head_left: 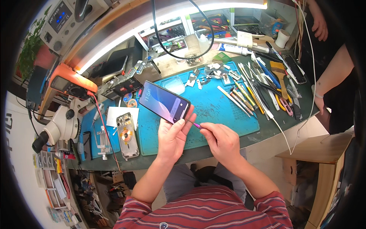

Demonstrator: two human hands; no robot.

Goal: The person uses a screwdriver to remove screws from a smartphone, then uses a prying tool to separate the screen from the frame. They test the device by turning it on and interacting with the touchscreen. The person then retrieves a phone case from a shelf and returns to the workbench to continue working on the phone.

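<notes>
A smartphone (pixel 164 102) with its screen lit is tilted above the blue work mat (pixel 206 126). My left hand (pixel 172 138) is closed round its lower end, thumb at the near edge. Between the fingers of my right hand (pixel 222 142) is a small screwdriver (pixel 196 125) with a purple handle. Its thin shaft points at the phone's bottom edge; whether the tip touches is too small to tell. To the left of the mat lies a phone back housing (pixel 127 135) with a round copper-coloured coil, partly over a white sheet (pixel 114 114).
Pens, tweezers, pliers and a brush (pixel 279 72) crowd the bench's right side. Small metal parts (pixel 195 77) lie at the mat's far edge. An orange multimeter (pixel 72 82) and a microscope (pixel 61 124) stand left. Another person's arm (pixel 335 74) rests at the far right.
</notes>
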